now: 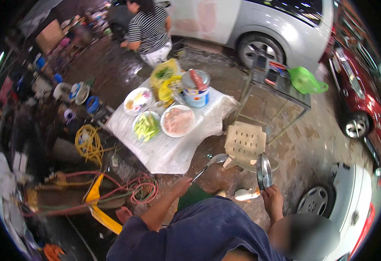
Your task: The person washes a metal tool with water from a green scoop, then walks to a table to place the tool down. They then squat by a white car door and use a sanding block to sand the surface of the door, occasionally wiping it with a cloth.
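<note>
My left hand (182, 186) is closed around the handle of a long-handled metal cooking spoon (218, 158), its wide end pointing away over the floor. My right hand (272, 198) grips a round metal lid (264, 171) at its lower edge, tilted nearly edge-on. Beyond the lid stands a beige plastic stool (245, 139) with slots in its seat. Farther off, a table under a white cover (173, 156) bears a plate of sliced green vegetables (146, 127), a plate of pale raw meat (178, 121) and a plate of chopped ingredients (137, 101).
A blue can (195, 95) and yellow bag (164, 74) share that table. A metal stand (286, 89) holds a green bag (305, 80). Hoses (142, 189) lie left; a white-and-orange cat (246, 194) is near my feet. A person in stripes (149, 30) stands beyond; vehicles (282, 35) surround.
</note>
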`<move>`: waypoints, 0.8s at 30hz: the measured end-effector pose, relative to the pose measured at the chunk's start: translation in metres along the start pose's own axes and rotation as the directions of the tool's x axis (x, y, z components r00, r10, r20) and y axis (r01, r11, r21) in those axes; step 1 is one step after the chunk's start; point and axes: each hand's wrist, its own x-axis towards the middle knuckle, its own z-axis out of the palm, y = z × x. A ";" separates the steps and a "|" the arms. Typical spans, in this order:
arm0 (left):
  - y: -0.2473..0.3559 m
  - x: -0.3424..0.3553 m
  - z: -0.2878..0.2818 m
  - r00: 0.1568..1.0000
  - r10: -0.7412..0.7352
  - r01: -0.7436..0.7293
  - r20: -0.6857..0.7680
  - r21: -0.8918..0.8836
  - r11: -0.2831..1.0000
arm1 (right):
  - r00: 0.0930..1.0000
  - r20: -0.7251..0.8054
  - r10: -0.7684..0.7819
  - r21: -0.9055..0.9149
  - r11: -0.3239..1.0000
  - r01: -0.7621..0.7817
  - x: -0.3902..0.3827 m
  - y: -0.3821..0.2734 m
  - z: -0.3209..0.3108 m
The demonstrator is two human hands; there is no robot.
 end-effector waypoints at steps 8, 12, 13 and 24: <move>-0.020 -0.109 0.021 0.906 -0.386 0.363 -0.173 -0.151 0.919 | 0.922 0.209 -0.326 -0.006 0.942 0.334 0.064 -0.029 0.034; -0.108 -0.192 0.063 0.848 -0.430 0.358 -0.309 -0.265 0.895 | 0.768 0.379 -0.516 0.134 0.852 0.506 0.084 -0.087 0.047; -0.124 -0.206 0.070 0.825 -0.463 0.362 -0.324 -0.325 0.874 | 0.717 0.414 -0.561 0.157 0.820 0.551 0.087 -0.100 0.052; -0.255 -0.259 0.015 0.566 -0.823 0.252 -0.040 -0.943 0.219 | 0.370 0.557 -0.744 0.303 0.597 0.743 0.078 -0.296 0.182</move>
